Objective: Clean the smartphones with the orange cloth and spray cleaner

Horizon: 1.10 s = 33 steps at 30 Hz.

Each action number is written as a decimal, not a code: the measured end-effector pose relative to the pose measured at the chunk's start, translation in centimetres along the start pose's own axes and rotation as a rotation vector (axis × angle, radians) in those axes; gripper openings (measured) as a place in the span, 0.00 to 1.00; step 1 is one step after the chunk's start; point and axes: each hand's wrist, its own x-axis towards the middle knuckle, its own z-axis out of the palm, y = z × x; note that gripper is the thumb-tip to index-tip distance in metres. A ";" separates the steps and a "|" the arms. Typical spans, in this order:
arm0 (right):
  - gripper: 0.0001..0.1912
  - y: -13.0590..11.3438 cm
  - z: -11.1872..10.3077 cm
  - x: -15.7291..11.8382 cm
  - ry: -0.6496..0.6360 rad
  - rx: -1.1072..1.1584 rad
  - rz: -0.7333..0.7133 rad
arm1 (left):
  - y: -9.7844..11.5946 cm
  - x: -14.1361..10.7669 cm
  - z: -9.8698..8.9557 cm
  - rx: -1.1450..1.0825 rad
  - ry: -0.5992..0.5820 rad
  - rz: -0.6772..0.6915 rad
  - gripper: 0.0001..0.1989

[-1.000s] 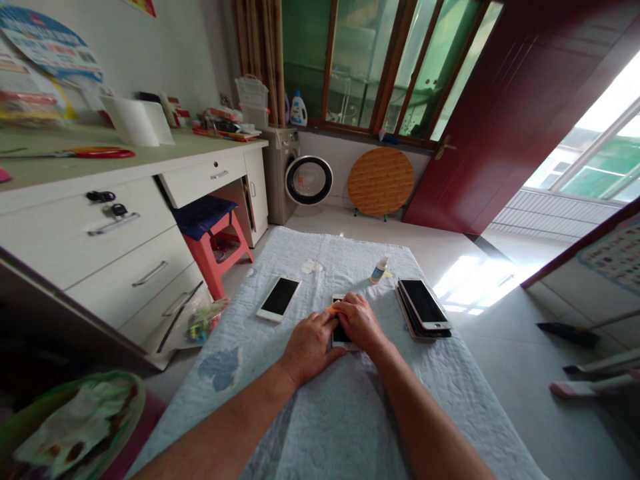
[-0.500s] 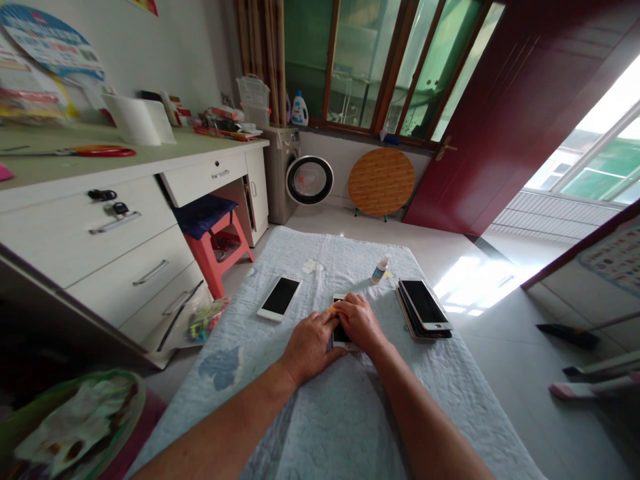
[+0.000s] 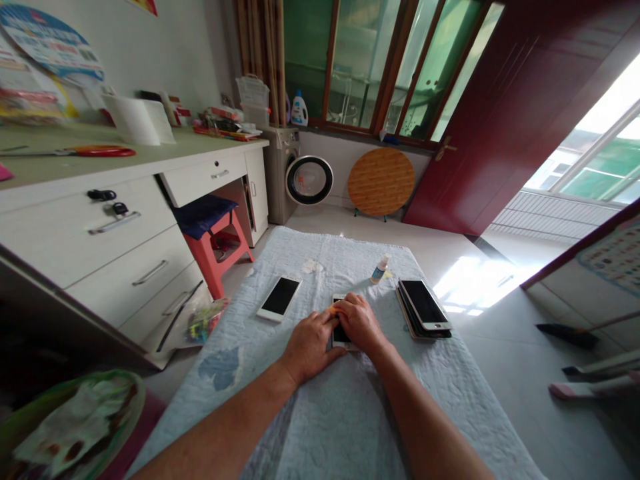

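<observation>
A white phone with a dark screen (image 3: 343, 337) lies on the cloth-covered table, partly covered by both hands. My right hand (image 3: 357, 321) is closed on a small orange item (image 3: 334, 309) at the phone's upper part. My left hand (image 3: 311, 343) rests at the phone's left edge, its fingertips against the orange item and its thumb across the phone's lower end. Another white phone (image 3: 280, 299) lies to the left. On the right is a stack of phones (image 3: 425, 307), the top one white-framed. A small spray bottle (image 3: 380, 269) stands behind the hands.
The pale blue cloth (image 3: 320, 420) covers the table. At the left are a white desk (image 3: 145, 233), a red stool (image 3: 215, 267) with a dark top and a waste bin (image 3: 137, 407). A round wooden tabletop (image 3: 381, 181) leans by the far wall.
</observation>
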 end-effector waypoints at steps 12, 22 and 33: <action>0.14 0.2 0.3 0.1 0.003 -0.017 0.003 | -0.1 0.0 0.0 -0.013 0.000 -0.003 0.26; 0.13 0.2 0.4 0.0 0.006 0.003 0.018 | 0.0 0.0 -0.1 -0.011 0.006 -0.002 0.26; 0.11 0.8 -0.8 0.1 -0.081 0.091 -0.085 | 0.2 0.0 -0.3 -0.007 0.012 0.013 0.27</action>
